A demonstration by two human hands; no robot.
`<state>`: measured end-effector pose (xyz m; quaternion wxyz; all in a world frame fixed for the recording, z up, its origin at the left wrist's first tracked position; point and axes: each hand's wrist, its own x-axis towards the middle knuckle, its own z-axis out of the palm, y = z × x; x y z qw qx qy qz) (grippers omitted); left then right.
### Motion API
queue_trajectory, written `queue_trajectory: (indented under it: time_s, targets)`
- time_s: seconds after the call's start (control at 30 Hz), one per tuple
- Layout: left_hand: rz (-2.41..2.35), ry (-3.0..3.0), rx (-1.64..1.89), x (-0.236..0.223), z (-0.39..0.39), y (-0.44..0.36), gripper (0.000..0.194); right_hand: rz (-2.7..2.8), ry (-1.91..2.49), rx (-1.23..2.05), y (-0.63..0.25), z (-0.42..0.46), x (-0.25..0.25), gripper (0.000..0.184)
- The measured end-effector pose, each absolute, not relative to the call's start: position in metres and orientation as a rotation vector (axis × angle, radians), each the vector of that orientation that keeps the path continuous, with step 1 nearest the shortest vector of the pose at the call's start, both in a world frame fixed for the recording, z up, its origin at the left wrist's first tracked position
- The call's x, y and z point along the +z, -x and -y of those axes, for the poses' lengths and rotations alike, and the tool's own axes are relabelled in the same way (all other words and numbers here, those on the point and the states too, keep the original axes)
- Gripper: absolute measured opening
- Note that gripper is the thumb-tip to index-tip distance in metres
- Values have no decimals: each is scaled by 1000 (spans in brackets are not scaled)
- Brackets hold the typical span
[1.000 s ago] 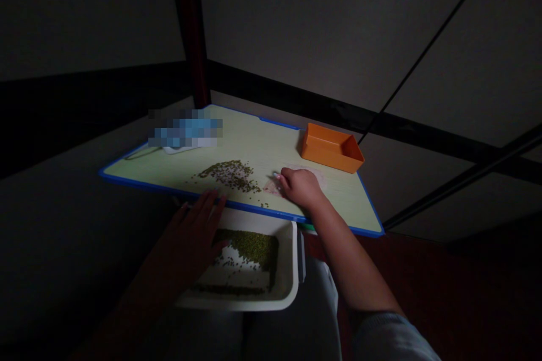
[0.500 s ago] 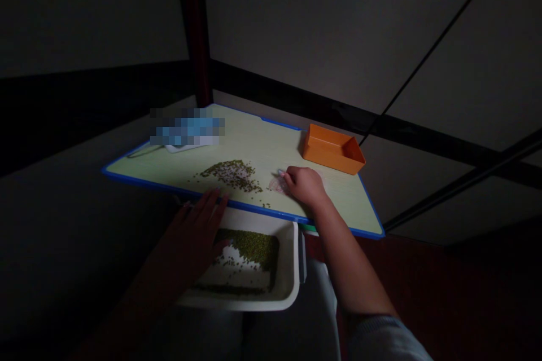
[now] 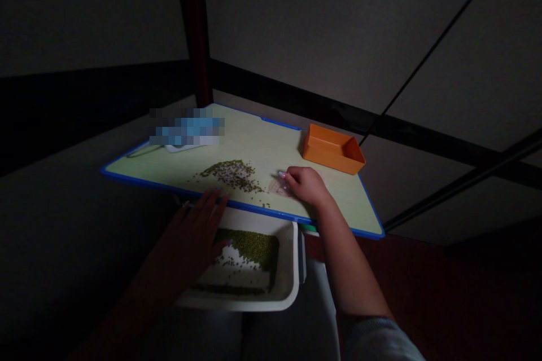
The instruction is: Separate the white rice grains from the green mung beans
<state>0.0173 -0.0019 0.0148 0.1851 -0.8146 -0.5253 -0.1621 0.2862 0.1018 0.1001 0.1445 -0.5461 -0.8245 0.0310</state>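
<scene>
A loose pile of small green beans (image 3: 232, 175), which look like mung beans, lies on the pale blue-edged table top (image 3: 271, 146). My right hand (image 3: 304, 183) is closed just right of the pile, low over a faint pinkish print; whatever its curled fingers hold is hidden. Stretched out, the fingers of my left hand (image 3: 201, 225) reach the table's front edge. Beneath this hand is a white basin (image 3: 292, 287) with more green beans (image 3: 254, 245) heaped toward its far side and scattered over its bottom.
An orange open box (image 3: 332, 149) stands at the table's back right. A blurred-out blue item (image 3: 190, 128) rests on something white at the left. Behind the table are wall panels (image 3: 296, 22) and a dark red post (image 3: 197, 28); the surroundings are dim.
My right hand has shifted slightly over the pinkish print, its fingers still curled. The left hand keeps its place at the edge, and the pile looks about the same.
</scene>
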Motion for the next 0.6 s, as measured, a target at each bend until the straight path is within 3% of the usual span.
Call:
queue_trajectory:
  time_s: [0.3,0.6]
  targets:
    - [1445,2278,-455,12,-1,-16,75,2396,1608,55,-281,-101,99,38]
    - [1477,2302,-459,13,1,-17,76,2379,1418,242,-283,-101,97,36]
